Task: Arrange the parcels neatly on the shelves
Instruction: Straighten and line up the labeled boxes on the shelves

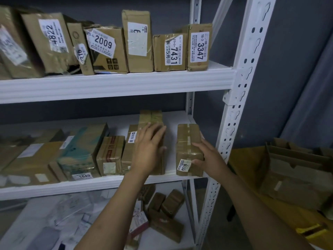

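Right hand (207, 156) clasps the end parcel (187, 139) at the right end of the middle shelf (90, 187), likely to close the gap; left hand (148, 148) (fingers straight) steadies the neighbouring parcel (150, 118).

**Labels legible on the rack**

Top shelf, counting from the upright post (241, 91):
- end carton (199, 46): "16-3-3347"
- second carton (170, 51): "22-3-7431", "5元"
- fourth carton (106, 49): "25-4-2009"
- far carton (52, 38): "4822", blurred

One shelf down, well left of the post: teal-printed parcel (81, 150), sticker "1649". Remaining print is unreadable.
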Motion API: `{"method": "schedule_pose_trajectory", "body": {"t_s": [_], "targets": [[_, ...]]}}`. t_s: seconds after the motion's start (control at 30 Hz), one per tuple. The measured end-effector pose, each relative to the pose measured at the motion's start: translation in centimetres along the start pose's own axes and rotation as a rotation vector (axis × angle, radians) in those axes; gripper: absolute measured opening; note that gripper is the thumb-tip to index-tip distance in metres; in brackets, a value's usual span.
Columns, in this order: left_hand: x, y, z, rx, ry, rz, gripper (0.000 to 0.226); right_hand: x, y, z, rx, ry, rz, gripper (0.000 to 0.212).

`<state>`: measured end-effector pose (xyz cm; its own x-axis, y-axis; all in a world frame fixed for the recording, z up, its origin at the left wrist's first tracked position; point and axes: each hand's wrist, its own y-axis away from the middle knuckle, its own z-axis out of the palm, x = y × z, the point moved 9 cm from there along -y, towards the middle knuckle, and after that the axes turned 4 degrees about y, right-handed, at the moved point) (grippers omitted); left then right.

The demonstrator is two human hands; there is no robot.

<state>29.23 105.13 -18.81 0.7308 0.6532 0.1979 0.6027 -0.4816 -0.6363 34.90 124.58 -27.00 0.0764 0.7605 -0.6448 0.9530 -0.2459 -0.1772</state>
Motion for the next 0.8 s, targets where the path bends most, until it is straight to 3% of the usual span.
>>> {"method": "schedule_pose_trajectory", "body": {"t_s": [0.13, 0.23, 0.57, 0.7, 0.8], "targets": [[-3.7, 0.8, 0.8, -0.130, -0.084, -0.171, 0.082, -1.4, -1.1, 0.8, -0.054, 0.038, -0.044, 0.065], [-4.8, 1.4, 1.2, -0.152, 0.047, -0.248, 0.084, -2.4, -1.8, 1.5, -0.079, 0.065, -0.078, 0.064], [-4.9, 1.1, 1.4, -0.201, 0.055, -0.272, 0.082, -3.8, -3.0, 2.7, -0.097, 0.100, -0.111, 0.062], [-4.2, 1.4, 1.1, -0.225, -0.080, -0.264, 0.088, -3.9, -2.4, 3.1, -0.161, 0.160, -0.122, 0.069], [-3.8, 1.9, 0.5, -0.257, -0.188, -0.222, 0.094, -4.5, -2.0, 2.5, -0.200, 0.350, -0.125, 0.074]]}}
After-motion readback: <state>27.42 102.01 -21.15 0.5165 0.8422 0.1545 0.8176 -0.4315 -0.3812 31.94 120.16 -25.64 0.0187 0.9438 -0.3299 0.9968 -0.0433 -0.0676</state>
